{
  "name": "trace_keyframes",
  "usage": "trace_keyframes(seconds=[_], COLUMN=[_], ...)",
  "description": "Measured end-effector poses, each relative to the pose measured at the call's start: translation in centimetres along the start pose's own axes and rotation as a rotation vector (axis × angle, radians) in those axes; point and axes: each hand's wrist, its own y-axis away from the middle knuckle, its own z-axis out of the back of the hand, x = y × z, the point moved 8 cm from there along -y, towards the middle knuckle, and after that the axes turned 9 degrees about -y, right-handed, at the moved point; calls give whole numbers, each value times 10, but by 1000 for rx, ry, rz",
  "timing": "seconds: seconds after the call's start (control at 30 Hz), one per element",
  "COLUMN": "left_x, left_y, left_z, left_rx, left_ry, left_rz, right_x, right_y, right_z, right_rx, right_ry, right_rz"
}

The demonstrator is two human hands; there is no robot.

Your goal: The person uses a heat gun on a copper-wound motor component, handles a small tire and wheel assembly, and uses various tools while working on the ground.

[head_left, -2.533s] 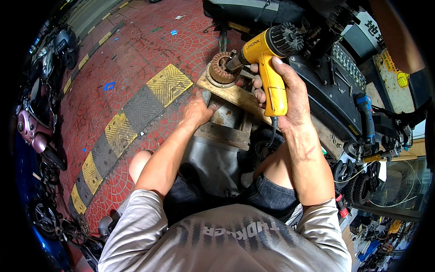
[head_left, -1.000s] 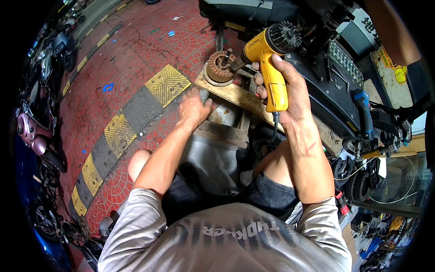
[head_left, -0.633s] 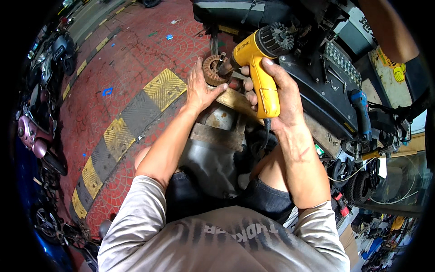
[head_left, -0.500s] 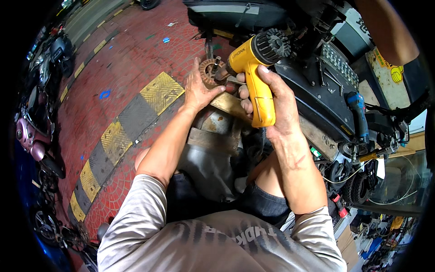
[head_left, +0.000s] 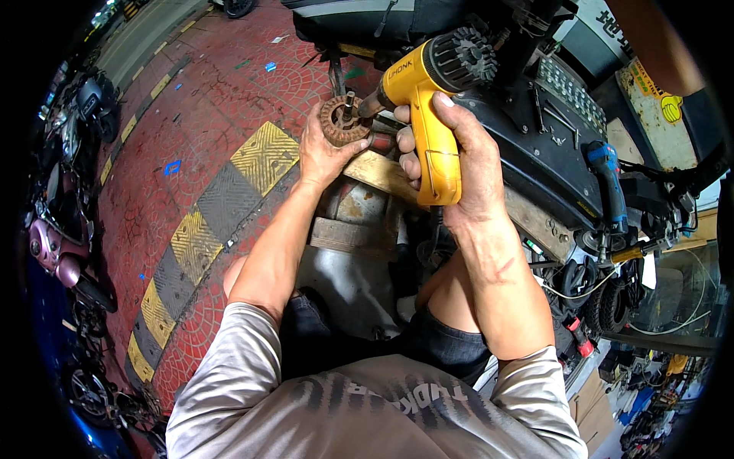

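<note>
My right hand (head_left: 475, 172) grips a yellow heat gun (head_left: 436, 145) with a black ribbed back end. Its dark metal nozzle points left, at the rim of a round brown motor part (head_left: 342, 131). That part looks like a slotted winding core, with a thin metal shaft standing up from its middle. Wrapped round its left and near side, my left hand (head_left: 325, 157) holds it beside the end of a wooden board (head_left: 382, 174). Nozzle and part sit very close; whether they touch I cannot tell. Some fingers of my left hand are hidden behind the part.
On the right, a black surface (head_left: 527, 157) carries loose tools and a blue cordless power tool (head_left: 605, 183). A yellow-and-black curb ramp (head_left: 222, 205) crosses the red paving at left. Parked motorbikes (head_left: 57, 249) line the far left. Another person's blurred arm (head_left: 669, 53) shows at upper right.
The motor part has tipped and shifted slightly left in my left hand, so more of its slotted face and shaft shows. The heat gun has moved a little left and up with it.
</note>
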Motion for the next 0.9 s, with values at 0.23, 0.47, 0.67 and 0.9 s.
trace_keyframes(seconds=[0.23, 0.47, 0.67, 0.9], left_x=[11, 10, 7, 8], left_y=[8, 8, 8, 8], left_z=[-5, -6, -3, -2], left_rx=[-82, -56, -47, -56], left_ry=[-40, -37, -33, -59], left_rz=[21, 8, 13, 10], right_x=[-1, -3, -7, -10], right_y=[-1, -6, -10, -14], right_z=[3, 4, 3, 3], right_rx=[-25, 2, -6, -3], right_ry=[-32, -35, -33, -33], right_rz=[-3, -14, -18, 6])
